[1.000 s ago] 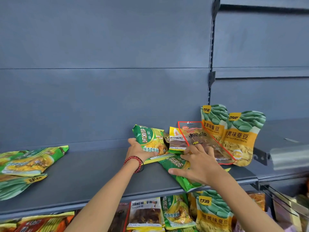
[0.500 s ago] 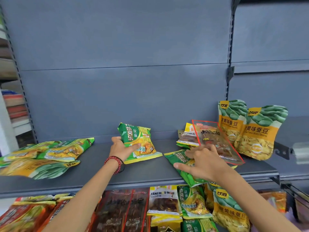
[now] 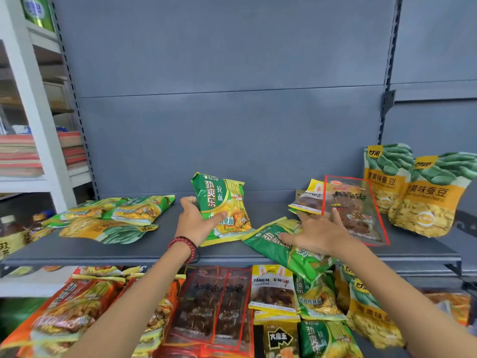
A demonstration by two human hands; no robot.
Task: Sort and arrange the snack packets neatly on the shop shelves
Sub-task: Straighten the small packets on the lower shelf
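My left hand [image 3: 195, 223] grips a green noodle packet [image 3: 223, 202], tilted upright above the middle of the grey shelf [image 3: 129, 248]. My right hand [image 3: 318, 235] lies flat with spread fingers on a second green packet [image 3: 280, 248] that hangs over the shelf's front edge. Its fingertips reach a clear red-edged packet [image 3: 353, 210]. Behind that lies a small yellow packet [image 3: 308, 200]. Two broad-bean pouches [image 3: 413, 189] stand at the right end. Several green and yellow packets [image 3: 113, 218] lie in a heap at the left end.
The lower shelf holds several packets: orange ones [image 3: 69, 311] at left, dark red ones [image 3: 216, 306] in the middle, green and yellow ones [image 3: 322, 306] at right. A white rack with stacked books [image 3: 20, 156] stands to the left. Bottles [image 3: 10, 233] sit beside the shelf's left end.
My left hand has carried the green noodle packet leftward, away from the right-hand group, and lifted it more upright. My right hand stays pressed on the second green packet. The view has shifted left.
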